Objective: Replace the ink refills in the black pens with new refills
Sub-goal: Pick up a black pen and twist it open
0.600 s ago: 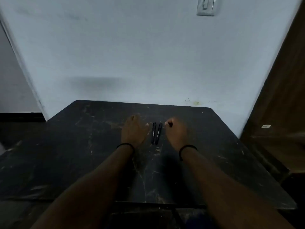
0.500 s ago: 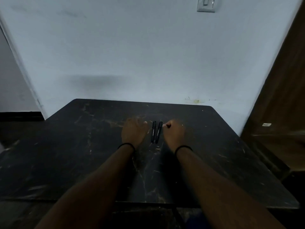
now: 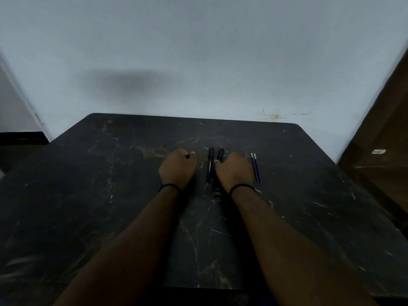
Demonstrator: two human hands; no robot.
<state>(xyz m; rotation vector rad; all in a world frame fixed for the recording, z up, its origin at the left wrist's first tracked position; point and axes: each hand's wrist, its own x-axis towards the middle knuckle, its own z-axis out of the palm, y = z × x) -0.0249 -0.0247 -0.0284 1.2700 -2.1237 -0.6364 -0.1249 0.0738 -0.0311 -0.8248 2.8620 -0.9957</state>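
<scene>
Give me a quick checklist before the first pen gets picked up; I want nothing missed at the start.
1. Both pens on the table, side by side between the hands: ok.
2. New refills laid out to the right of the right hand: ok, two visible.
3. Left hand free: cannot tell, it is curled in a loose fist.
4. Right hand at the nearer pen: ok, fingers touch or overlap it.
5. Pens opened yet: not ok, both look whole.
</scene>
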